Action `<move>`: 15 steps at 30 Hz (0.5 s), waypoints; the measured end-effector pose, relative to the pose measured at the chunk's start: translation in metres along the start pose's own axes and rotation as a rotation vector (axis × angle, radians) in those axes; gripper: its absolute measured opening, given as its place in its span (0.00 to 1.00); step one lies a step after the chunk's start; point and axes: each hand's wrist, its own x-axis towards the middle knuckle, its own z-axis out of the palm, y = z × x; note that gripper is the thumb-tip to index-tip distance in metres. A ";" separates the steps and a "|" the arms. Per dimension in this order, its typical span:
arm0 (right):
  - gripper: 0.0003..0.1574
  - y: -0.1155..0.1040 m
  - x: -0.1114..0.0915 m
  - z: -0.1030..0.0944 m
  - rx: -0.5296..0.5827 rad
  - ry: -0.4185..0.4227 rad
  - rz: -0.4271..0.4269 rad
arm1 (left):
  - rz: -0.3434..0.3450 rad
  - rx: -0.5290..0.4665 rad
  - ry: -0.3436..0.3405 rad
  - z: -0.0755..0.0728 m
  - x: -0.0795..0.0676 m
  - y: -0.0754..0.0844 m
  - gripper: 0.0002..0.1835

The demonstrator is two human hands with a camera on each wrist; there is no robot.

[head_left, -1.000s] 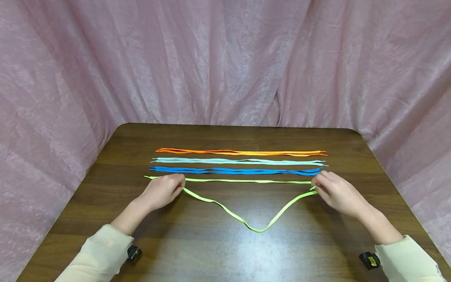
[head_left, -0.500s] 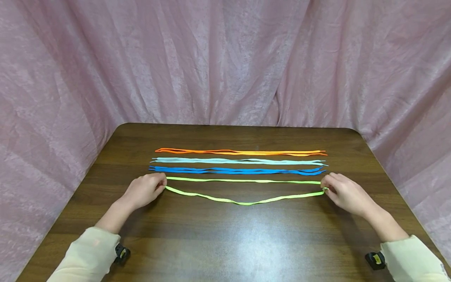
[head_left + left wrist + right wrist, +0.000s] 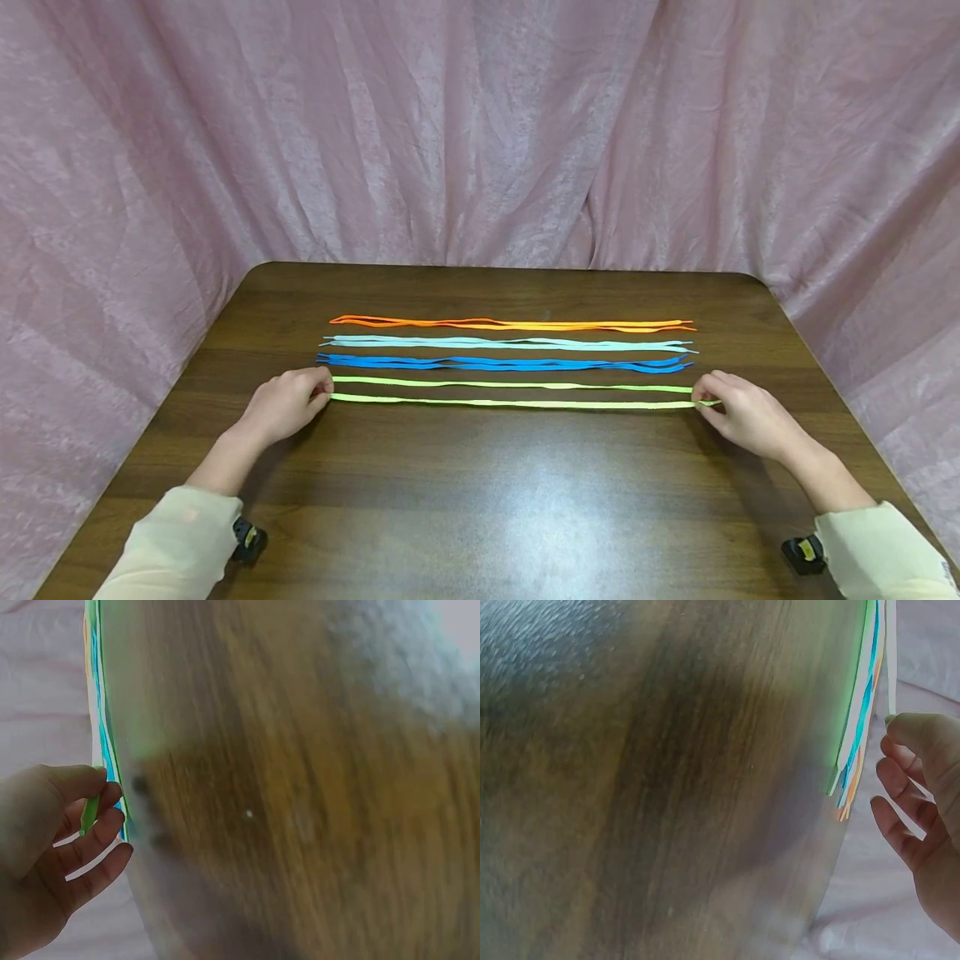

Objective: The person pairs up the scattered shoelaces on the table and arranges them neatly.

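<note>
A yellow-green shoelace [image 3: 517, 404] is stretched nearly straight between both hands. At its left end my left hand [image 3: 283, 407] pinches it between thumb and index finger; the green tip [image 3: 89, 816] pokes out below the thumb in the left wrist view. My right hand [image 3: 746, 414] pinches the other end, with a short piece sticking out past the fingers in the head view. Just beyond, a second yellow-green shoelace [image 3: 517, 385] lies straight on the table, its ends hidden behind the hands.
Farther back on the brown wooden table [image 3: 450, 517] lie parallel rows of blue laces [image 3: 525, 365], light blue laces [image 3: 465, 342] and orange laces [image 3: 405, 322]. A pink curtain [image 3: 480, 133] hangs behind the table and at both sides.
My left hand has moved left and the right hand slightly right. The held shoelace, sagging toward the front before, is now pulled nearly straight beside the lying one.
</note>
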 end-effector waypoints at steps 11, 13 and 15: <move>0.19 0.002 -0.004 -0.002 -0.021 -0.038 0.086 | -0.023 0.005 0.016 0.000 -0.005 -0.012 0.05; 0.19 0.003 -0.004 -0.002 -0.023 -0.043 0.096 | -0.023 0.005 0.022 -0.001 -0.006 -0.013 0.05; 0.18 0.004 -0.004 -0.001 -0.027 -0.045 0.099 | -0.026 0.006 0.024 -0.002 -0.006 -0.014 0.05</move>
